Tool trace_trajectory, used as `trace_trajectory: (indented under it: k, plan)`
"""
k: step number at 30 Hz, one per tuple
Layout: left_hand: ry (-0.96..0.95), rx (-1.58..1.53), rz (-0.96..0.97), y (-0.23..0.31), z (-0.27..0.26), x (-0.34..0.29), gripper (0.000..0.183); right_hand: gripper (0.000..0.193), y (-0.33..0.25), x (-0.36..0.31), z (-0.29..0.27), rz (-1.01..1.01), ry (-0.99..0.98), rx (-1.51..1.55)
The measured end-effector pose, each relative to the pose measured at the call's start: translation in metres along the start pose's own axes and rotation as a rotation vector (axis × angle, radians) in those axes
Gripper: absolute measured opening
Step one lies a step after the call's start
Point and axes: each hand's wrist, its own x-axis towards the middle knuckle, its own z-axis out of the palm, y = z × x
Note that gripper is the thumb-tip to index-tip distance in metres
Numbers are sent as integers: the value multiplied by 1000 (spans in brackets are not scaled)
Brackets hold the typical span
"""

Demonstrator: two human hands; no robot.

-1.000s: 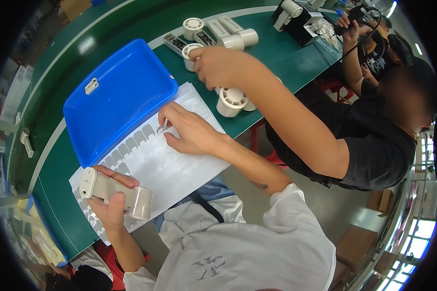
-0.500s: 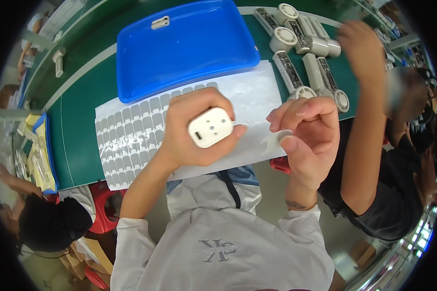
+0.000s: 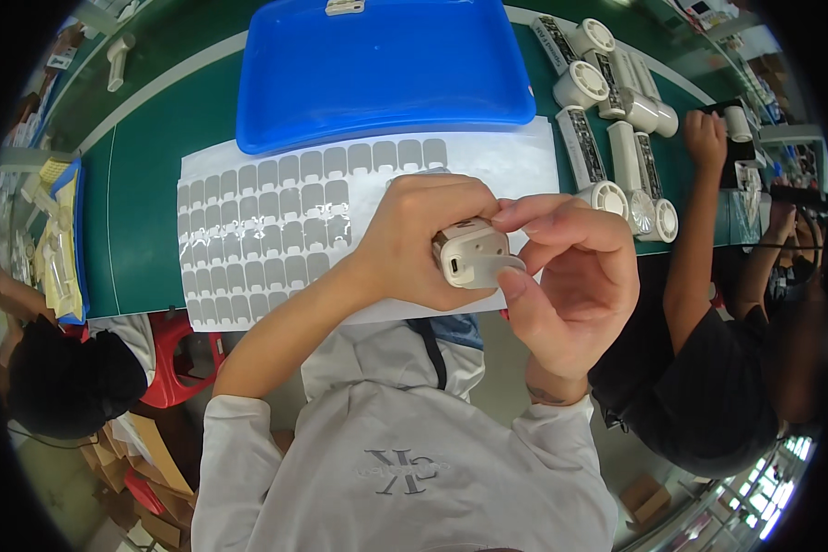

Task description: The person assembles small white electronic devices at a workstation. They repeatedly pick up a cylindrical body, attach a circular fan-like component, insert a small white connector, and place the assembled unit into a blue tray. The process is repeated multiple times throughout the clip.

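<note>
My left hand (image 3: 423, 235) is wrapped round a white handheld fan (image 3: 462, 256), whose rounded end faces up with a small port and little holes in it. The rest of the fan is hidden in the fist. My right hand (image 3: 580, 276) pinches a thin grey translucent sticker (image 3: 499, 270) between thumb and fingers. It lies against the right part of the fan's end, and the right fingertips touch or nearly touch the fan. Beneath both hands lies a white sheet (image 3: 506, 152) with rows of grey stickers (image 3: 267, 207).
Beyond the sheet stands a blue tray (image 3: 386, 83) with a small white part (image 3: 345, 6) at its far edge. Several white handheld fans (image 3: 581, 85) lie to the right on the green table (image 3: 147, 175). A co-worker's arm (image 3: 695, 212) reaches in beside them; another person sits at the left.
My right hand has brought the sticker leftward onto the fan's end. My left hand has moved right with the fan. The co-worker's hand has moved farther right.
</note>
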Motion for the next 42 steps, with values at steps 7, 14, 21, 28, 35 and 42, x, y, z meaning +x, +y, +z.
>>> trace_trajectory:
  k: [7, 14, 21, 28, 35, 42]
  plan:
    - [20, -21, 9, -1, 1, 0, 31, 39, 7, 0, 3, -56, 10, -19]
    - [2, 10, -5, 1, -1, 1, 32, 39, 8, 0, 4, -58, 22, -33]
    - [26, 9, 5, 2, 1, 2, 31, 38, 6, -1, 4, -45, 23, -40]
    - [2, 8, -1, 1, -1, 3, 30, 37, 5, 0, 5, -23, 29, -60]
    - [1, 18, -9, 1, 0, 2, 30, 37, 6, 0, 6, -50, 38, -90]
    - [4, 18, 2, 1, 0, 3, 31, 38, 5, 0, 6, -37, 44, -107]
